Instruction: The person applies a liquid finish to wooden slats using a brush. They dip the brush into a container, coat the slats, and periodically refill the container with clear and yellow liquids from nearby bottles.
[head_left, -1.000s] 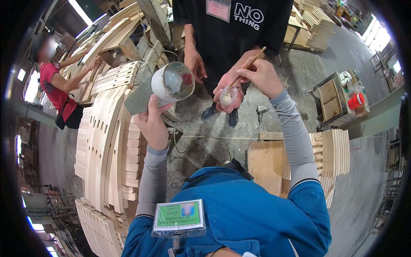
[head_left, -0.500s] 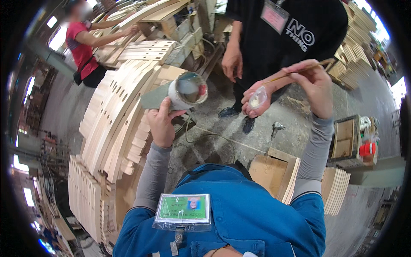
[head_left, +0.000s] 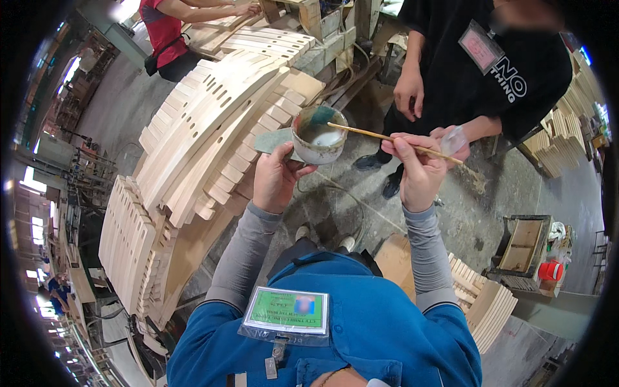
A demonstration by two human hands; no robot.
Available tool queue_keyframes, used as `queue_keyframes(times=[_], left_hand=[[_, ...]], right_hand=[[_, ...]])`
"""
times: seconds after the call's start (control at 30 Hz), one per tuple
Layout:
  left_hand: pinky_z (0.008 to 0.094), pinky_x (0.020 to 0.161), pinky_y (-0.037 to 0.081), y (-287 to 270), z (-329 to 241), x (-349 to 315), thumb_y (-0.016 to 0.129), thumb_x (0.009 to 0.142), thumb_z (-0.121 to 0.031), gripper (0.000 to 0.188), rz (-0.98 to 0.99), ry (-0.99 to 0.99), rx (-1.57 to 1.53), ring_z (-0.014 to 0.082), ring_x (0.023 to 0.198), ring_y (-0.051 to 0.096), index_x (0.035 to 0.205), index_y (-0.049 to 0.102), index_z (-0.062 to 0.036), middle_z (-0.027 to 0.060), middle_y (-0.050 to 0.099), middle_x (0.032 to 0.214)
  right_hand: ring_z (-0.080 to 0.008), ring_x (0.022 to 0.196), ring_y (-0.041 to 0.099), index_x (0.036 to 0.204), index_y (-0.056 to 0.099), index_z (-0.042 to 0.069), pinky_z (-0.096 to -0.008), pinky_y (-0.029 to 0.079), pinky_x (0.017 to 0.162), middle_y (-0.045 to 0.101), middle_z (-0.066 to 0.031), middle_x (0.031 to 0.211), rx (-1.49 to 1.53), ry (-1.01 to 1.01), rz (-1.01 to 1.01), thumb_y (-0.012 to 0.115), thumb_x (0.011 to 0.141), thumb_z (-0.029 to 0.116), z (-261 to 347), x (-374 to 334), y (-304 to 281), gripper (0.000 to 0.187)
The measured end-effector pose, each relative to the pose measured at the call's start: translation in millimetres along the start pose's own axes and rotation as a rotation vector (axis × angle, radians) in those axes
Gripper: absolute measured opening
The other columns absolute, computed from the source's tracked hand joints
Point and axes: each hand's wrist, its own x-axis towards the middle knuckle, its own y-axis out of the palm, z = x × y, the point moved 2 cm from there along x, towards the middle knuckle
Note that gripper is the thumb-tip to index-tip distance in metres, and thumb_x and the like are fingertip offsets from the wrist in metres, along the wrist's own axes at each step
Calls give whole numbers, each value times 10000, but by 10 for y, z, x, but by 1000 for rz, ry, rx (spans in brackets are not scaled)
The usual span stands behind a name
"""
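My left hand [head_left: 276,182] is closed around a small white cup [head_left: 317,155] with a stained rim and some whitish liquid [head_left: 327,139] in the bottom. A flat grey-green piece [head_left: 272,140], perhaps sandpaper, is held along with it, sticking out to the left. My right hand [head_left: 420,173] pinches a thin wooden stick [head_left: 371,134]. Its far tip is over the mouth of the cup; whether it touches the inside I cannot tell. Just beyond my right hand, a co-worker's hand [head_left: 445,134] holds a small clear plastic bag or cup [head_left: 455,140], partly hidden.
Curved, slotted wooden pieces [head_left: 213,109] are stacked high on my left. The co-worker in a black shirt [head_left: 471,71] stands close ahead on the right. Another person in red [head_left: 171,32] works at the far left. A wooden crate [head_left: 521,242] and a red container [head_left: 550,271] stand at right.
My right hand has moved left and down, bringing the stick from the co-worker's clear bag or cup to my cup. The cup now sits farther right in view, and the view has shifted.
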Motion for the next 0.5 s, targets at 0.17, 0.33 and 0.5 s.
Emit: queue_keyframes(times=[0.17,0.33,0.5], left_hand=[[328,650,561,-113,27,-43,461,862,-122,261,-8,-26,-59,239,796,631,1086,463,11,117,588,999],[331,636,564,-126,-39,-4,448,864,-117,269,39,-19,-24,234,798,629,1081,466,41,130,589,981],[327,631,561,-185,-215,93,443,885,-126,252,92,98,165,211,806,620,1058,496,50,120,593,961]], right_hand=[[-232,839,610,869,480,-17,-315,517,767,594,-185,910,-86,-106,20,539,815,-60,-72,-421,102,91],[-207,845,601,874,483,-4,-281,505,746,593,-167,917,-57,-164,-121,553,807,-66,-98,-564,305,115],[-166,813,597,846,499,4,-259,494,729,605,-143,907,-228,-68,-68,567,802,-53,-40,-705,491,99]])
